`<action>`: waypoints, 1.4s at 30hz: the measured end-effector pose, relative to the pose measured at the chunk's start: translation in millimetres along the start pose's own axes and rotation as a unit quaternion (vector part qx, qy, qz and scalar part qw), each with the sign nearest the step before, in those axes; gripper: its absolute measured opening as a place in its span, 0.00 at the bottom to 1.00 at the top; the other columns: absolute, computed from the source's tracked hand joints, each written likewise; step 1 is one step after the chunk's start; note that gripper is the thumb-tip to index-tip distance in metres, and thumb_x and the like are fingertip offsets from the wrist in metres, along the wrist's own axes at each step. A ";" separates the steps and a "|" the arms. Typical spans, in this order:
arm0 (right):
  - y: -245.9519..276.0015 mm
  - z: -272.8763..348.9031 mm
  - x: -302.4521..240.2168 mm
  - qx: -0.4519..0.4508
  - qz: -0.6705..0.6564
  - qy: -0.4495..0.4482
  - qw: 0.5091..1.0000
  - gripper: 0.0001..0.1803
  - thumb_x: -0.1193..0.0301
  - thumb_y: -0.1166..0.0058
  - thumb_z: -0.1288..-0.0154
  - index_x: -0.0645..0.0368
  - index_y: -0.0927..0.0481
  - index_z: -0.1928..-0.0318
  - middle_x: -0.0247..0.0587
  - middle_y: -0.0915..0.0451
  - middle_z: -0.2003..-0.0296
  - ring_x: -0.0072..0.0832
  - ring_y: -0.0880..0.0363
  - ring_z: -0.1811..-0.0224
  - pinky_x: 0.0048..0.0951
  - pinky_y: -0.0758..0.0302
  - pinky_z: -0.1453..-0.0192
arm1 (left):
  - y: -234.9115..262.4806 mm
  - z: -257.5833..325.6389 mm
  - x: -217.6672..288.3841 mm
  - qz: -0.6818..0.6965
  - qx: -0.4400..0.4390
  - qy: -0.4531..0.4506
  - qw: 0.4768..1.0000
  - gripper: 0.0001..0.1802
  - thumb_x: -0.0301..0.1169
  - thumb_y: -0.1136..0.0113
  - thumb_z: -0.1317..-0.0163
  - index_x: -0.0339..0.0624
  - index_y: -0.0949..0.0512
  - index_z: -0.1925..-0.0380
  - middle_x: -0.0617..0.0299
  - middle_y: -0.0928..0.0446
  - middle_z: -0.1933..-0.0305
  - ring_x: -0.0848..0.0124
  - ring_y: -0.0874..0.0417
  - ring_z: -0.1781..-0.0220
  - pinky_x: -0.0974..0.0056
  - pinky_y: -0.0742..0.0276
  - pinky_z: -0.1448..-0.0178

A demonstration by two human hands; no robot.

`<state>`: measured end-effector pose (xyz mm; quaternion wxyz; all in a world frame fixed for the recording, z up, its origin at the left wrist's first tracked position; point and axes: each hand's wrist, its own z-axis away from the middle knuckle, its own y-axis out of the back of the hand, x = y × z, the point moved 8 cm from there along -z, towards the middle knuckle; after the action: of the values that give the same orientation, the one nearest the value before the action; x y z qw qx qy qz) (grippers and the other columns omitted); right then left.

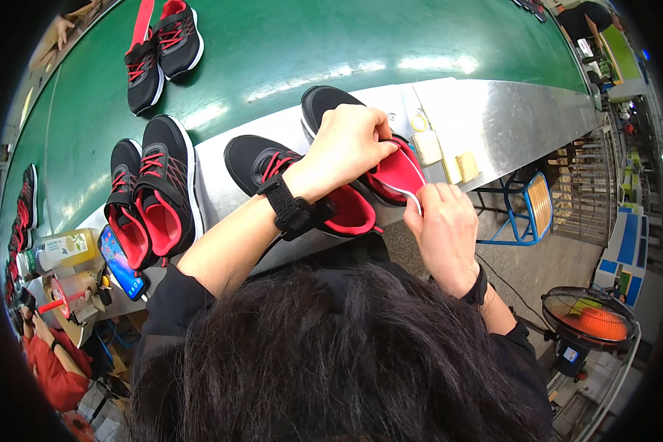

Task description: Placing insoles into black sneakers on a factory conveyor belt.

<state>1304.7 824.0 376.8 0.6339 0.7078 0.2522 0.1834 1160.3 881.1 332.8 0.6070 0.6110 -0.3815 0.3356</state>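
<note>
A black sneaker (325,105) with a red lining lies on the metal ledge, its middle hidden under my left hand (348,146). The left fingers are closed in a pinch at the far side of its opening; what exactly they grip there is partly hidden. A red insole (399,174) with a pale edge sits tilted in the opening. My right hand (449,228) pinches the insole's near end between thumb and fingers. Directly left, under my left forearm, rests another black sneaker (252,158) with red laces and its red opening toward me.
A pair of sneakers (165,177) stands to the left, beside a phone (119,258) and a yellow bottle (70,249). Farther off, another pair (177,40) is on the green belt (287,44). Yellowish blocks (466,166) lie right of my hands. A fan (588,318) stands lower right.
</note>
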 end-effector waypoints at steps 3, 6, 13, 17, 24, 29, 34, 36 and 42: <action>5.9 -7.7 -4.2 0.034 0.001 0.033 0.999 0.09 0.71 0.38 0.46 0.58 0.26 0.70 0.41 0.25 0.72 0.39 0.25 0.65 0.37 0.28 0.58 | 0.3 0.4 -0.2 0.008 0.004 0.003 1.000 0.09 0.30 0.31 0.49 0.36 0.18 0.72 0.59 0.23 0.80 0.72 0.20 0.76 0.66 0.25 0.68; -1.0 -9.4 -12.0 -0.015 0.009 0.038 0.999 0.12 0.70 0.36 0.48 0.57 0.23 0.64 0.39 0.25 0.70 0.36 0.25 0.63 0.37 0.28 0.56 | 0.2 0.9 -0.6 0.015 0.002 0.008 1.000 0.09 0.30 0.31 0.49 0.35 0.18 0.72 0.59 0.23 0.80 0.71 0.20 0.76 0.66 0.25 0.68; 11.1 -7.5 -0.9 0.035 0.031 0.037 0.998 0.08 0.70 0.35 0.48 0.57 0.15 0.67 0.36 0.23 0.74 0.34 0.24 0.65 0.36 0.28 0.57 | 0.6 2.2 1.8 -0.008 0.035 -0.011 0.999 0.11 0.31 0.31 0.49 0.35 0.18 0.71 0.58 0.23 0.80 0.70 0.20 0.77 0.65 0.25 0.68; 6.6 -8.2 -2.7 0.025 0.004 0.053 0.998 0.05 0.71 0.36 0.48 0.58 0.14 0.71 0.35 0.21 0.73 0.33 0.24 0.65 0.35 0.29 0.58 | 0.1 2.1 0.2 0.002 0.021 0.002 1.000 0.10 0.31 0.30 0.50 0.36 0.18 0.72 0.58 0.23 0.80 0.70 0.20 0.78 0.65 0.25 0.69; 7.3 -17.9 6.2 0.035 -0.005 0.035 0.999 0.05 0.70 0.38 0.47 0.58 0.15 0.72 0.37 0.20 0.71 0.34 0.23 0.62 0.35 0.28 0.55 | -3.2 -4.7 7.9 -0.021 0.017 -0.022 0.999 0.09 0.31 0.30 0.51 0.37 0.18 0.73 0.61 0.25 0.82 0.72 0.22 0.78 0.65 0.27 0.70; 76.7 7.7 15.6 0.044 -0.030 0.004 0.999 0.03 0.71 0.37 0.50 0.57 0.16 0.76 0.35 0.24 0.76 0.33 0.25 0.68 0.35 0.28 0.62 | 3.5 0.9 0.3 -0.031 0.055 -0.030 0.998 0.10 0.31 0.30 0.51 0.37 0.19 0.74 0.60 0.26 0.81 0.70 0.23 0.78 0.64 0.28 0.71; 69.3 44.6 53.7 0.017 -0.061 -0.062 0.996 0.10 0.69 0.33 0.51 0.56 0.15 0.67 0.38 0.19 0.64 0.35 0.23 0.59 0.36 0.29 0.53 | -1.3 -1.2 15.7 -0.070 0.056 -0.071 0.993 0.10 0.31 0.30 0.52 0.37 0.19 0.74 0.60 0.26 0.81 0.69 0.24 0.78 0.63 0.28 0.71; 55.7 51.1 52.5 -0.054 -0.039 -0.059 0.996 0.20 0.65 0.31 0.51 0.56 0.21 0.58 0.43 0.23 0.55 0.40 0.26 0.51 0.40 0.33 0.45 | -1.5 0.0 19.9 -0.085 0.056 -0.081 0.992 0.10 0.31 0.30 0.52 0.37 0.19 0.74 0.60 0.26 0.81 0.68 0.24 0.78 0.63 0.29 0.71; 16.7 16.1 29.2 -0.095 -0.054 -0.038 0.993 0.31 0.57 0.30 0.51 0.60 0.29 0.53 0.49 0.27 0.54 0.43 0.28 0.48 0.43 0.32 0.45 | -2.8 1.9 18.0 -0.090 0.051 -0.048 0.993 0.10 0.31 0.30 0.51 0.37 0.19 0.74 0.61 0.26 0.81 0.69 0.24 0.79 0.63 0.29 0.72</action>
<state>1339.7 827.1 389.4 0.7163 0.6364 0.2469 0.1449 1171.4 878.1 347.1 0.5834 0.6885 -0.3365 0.2690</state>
